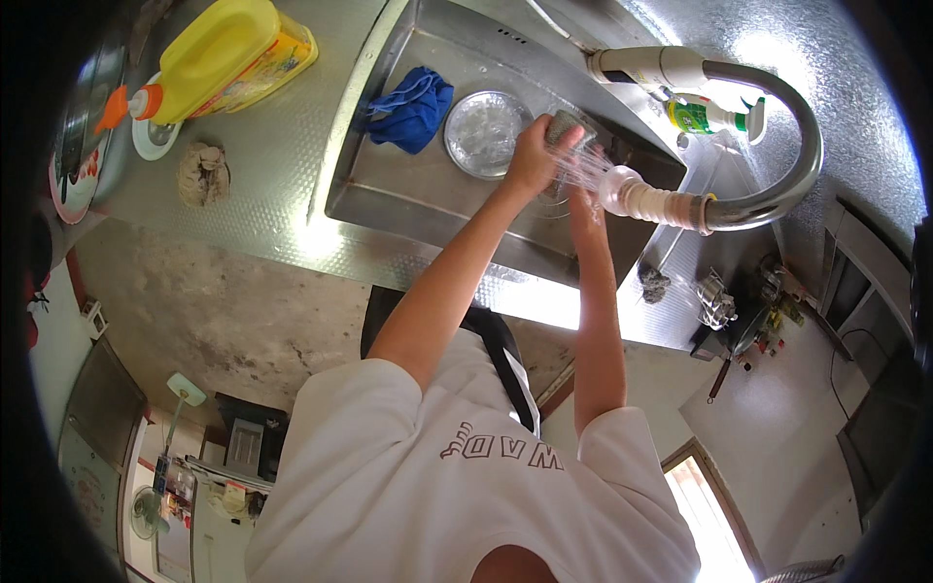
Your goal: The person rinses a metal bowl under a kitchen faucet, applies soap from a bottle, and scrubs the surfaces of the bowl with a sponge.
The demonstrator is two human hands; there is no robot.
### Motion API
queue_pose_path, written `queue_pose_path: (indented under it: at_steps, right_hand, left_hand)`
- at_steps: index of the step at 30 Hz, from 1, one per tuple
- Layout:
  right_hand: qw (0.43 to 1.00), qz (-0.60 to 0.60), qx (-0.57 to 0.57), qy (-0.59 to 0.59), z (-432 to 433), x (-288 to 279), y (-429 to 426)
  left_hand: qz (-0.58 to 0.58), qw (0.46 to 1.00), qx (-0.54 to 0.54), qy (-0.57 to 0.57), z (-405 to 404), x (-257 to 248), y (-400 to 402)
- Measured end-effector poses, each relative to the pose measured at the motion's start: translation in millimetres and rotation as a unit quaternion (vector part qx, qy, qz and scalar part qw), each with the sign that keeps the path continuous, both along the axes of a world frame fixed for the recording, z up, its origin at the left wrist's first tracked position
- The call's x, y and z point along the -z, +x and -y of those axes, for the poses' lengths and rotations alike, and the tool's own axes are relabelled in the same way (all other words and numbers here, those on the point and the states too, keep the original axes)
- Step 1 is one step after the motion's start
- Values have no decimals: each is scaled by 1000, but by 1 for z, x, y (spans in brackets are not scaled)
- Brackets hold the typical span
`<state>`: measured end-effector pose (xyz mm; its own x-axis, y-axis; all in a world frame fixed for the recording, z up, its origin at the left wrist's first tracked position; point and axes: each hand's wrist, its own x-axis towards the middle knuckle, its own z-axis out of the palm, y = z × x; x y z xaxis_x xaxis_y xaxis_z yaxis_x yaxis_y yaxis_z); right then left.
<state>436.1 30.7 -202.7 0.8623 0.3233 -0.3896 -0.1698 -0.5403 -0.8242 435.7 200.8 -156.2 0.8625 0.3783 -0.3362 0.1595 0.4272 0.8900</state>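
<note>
My left hand grips a grey-green cloth or scouring pad over the right part of the steel sink. Close beside it, under the running water, is my right hand; the spray and the faucet head partly cover its fingers, so its hold on the pad is unclear. Water sprays leftward onto both hands from the pale ribbed faucet head. Left of my hands, a round metal lid or plate lies wet on the sink floor. A crumpled blue cloth rests farther left.
On the left counter lie a yellow detergent jug and a crumpled beige rag. The curved faucet pipe arches over the right side, near a green-and-white spray bottle. A steel-wool scrubber sits by the sink's right corner.
</note>
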Motion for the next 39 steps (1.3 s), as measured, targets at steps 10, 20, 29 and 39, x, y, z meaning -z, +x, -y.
queue_pose_path:
  at_steps: [10,20,29,39]
  right_hand:
    - [994,-88,58,-12,-70,-82,-6]
    - [997,69,9,35,-70,-69,2]
    - [970,105,183,120,-110,-50,14]
    - [980,120,145,63,-155,-20,47]
  left_hand:
    - [-50,957,-169,-231,-12,14,-1]
    - [-150,872,-200,-421,-16,20,15]
    - [-163,906,-255,-296,-32,43,36]
    - [-203,909,-120,-345,-68,48,21]
